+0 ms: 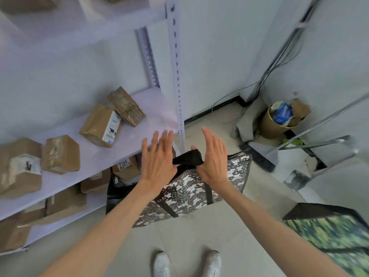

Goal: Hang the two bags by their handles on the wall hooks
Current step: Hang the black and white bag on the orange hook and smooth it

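Beside the shelf edge (pixel 180 108), both flat, released hands, left hand (pixel 157 156) and right hand (pixel 214 158), flank the patterned bag's handle (pixel 188 157).

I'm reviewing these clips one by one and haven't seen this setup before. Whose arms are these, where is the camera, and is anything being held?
There is no machine: a person wears one camera on the head, looking down at their own bare arms. The left hand and right hand are spread open, with the black handle of a black-and-white patterned bag stretched between them. A second, green-patterned bag sits on the floor at right. Cardboard parcels lie on a white shelf. No wall hooks are visible.
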